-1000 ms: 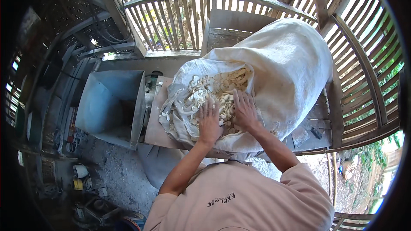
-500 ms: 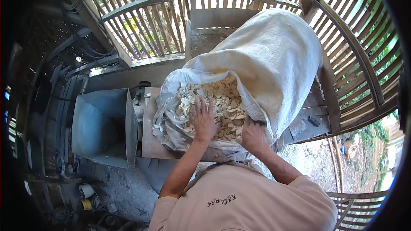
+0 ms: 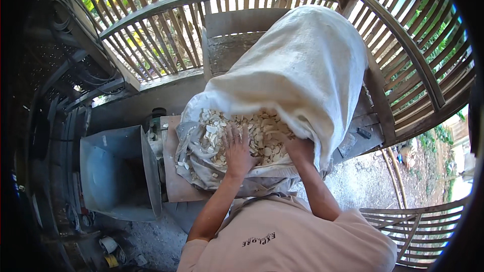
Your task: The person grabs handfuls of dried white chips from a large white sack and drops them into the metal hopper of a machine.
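Observation:
A large white woven sack point(image 3: 307, 65) lies on its side, its mouth facing me. Pale, dry, flat chips point(image 3: 262, 131) fill the opening and spill onto the sack's lower lip. My left hand point(image 3: 239, 155) rests on the chips with its fingers spread, holding nothing. My right hand point(image 3: 300, 150) reaches in at the right side of the mouth, beside the sack's edge. Its fingers are hidden among the chips and under the cloth, so I cannot make out what they hold.
Left of the sack stands a square metal hopper point(image 3: 118, 171) with an open top. A wooden board point(image 3: 174, 171) lies between them. Slatted wooden walls point(image 3: 166, 35) enclose the far side and the right. A small dark object point(image 3: 363, 133) lies on the bench at right.
My right hand has pushed farther into the sack at the right, and its fingers have gone out of sight. The sack's upper lip hangs lower over the chips. My left hand stays spread on them.

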The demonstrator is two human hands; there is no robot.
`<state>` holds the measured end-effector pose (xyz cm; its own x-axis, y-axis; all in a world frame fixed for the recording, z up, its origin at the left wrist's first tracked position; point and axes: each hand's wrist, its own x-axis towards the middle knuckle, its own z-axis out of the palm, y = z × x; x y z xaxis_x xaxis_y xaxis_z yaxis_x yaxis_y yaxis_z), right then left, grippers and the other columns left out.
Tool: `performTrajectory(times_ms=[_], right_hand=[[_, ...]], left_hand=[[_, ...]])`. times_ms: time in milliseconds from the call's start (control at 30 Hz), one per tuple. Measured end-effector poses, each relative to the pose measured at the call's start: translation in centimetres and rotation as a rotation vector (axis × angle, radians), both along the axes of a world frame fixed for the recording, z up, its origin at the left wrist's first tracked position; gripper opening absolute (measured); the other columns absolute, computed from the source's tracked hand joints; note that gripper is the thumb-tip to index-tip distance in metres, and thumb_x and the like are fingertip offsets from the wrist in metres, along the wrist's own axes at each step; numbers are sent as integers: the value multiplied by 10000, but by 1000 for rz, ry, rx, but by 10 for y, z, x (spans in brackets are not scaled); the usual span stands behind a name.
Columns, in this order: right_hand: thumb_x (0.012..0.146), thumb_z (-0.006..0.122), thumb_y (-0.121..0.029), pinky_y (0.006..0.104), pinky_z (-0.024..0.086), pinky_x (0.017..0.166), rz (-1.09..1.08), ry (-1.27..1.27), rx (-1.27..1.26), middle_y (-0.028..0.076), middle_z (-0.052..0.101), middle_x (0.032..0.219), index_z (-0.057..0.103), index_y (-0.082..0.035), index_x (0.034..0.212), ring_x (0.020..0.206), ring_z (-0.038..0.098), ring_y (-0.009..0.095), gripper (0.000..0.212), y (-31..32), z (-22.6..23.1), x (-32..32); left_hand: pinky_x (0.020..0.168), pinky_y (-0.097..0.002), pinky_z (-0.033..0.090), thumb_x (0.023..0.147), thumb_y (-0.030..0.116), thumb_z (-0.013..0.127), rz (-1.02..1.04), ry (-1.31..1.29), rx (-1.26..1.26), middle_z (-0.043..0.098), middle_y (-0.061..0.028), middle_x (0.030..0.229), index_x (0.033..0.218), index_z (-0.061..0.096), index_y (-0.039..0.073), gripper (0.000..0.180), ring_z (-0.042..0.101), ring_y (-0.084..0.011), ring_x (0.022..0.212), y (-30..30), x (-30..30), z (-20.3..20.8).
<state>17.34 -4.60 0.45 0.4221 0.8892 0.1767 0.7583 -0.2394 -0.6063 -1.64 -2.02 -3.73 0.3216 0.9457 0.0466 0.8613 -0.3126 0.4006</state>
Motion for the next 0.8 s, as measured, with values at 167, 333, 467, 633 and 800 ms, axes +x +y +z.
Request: performTrajectory(times_ms=[167, 333, 467, 633, 800], right_hand=[[793, 753, -442, 416, 445, 1023, -204, -39, 187, 149, 658, 1200, 677, -84, 1178, 1131, 605, 329, 531, 39, -53, 57], [787, 760, -439, 413, 443, 1027, -228, 35, 99, 152, 655, 1204, 668, -79, 1190, 1133, 604, 325, 548, 63, -6, 82], [782, 765, -437, 409, 441, 1030, -215, 62, 58, 155, 653, 1207, 660, -75, 1200, 1135, 603, 323, 562, 40, 3, 78], [777, 772, -434, 406, 438, 1034, -229, 66, 60, 158, 651, 1211, 651, -71, 1212, 1138, 601, 320, 580, 47, 11, 94], [771, 779, -431, 402, 436, 1039, -194, 75, 46, 161, 648, 1215, 642, -66, 1224, 1140, 600, 317, 598, 63, 18, 89]], left_hand=[[1210, -562, 67, 567, 455, 902, 11, -17, 40, 216, -313, 1557, 1509, 273, -1, 1222, 135, -455, 1476, 3, 7, -1], [1218, -530, 66, 590, 588, 845, 6, 38, 91, 228, -301, 1559, 1475, 360, 1, 1167, 141, -426, 1484, 11, 5, -1], [1220, -519, 70, 585, 646, 818, -35, 56, 27, 236, -290, 1562, 1460, 393, 6, 1164, 143, -414, 1487, 17, 0, -3], [1218, -491, 127, 656, 645, 775, -155, 12, 28, 306, -263, 1544, 1472, 390, 40, 1087, 191, -411, 1475, 37, 11, 3], [1194, -435, 256, 818, 545, 700, -218, -196, -124, 342, -226, 1539, 1467, 396, 66, 863, 255, -421, 1446, 105, 13, 29]])
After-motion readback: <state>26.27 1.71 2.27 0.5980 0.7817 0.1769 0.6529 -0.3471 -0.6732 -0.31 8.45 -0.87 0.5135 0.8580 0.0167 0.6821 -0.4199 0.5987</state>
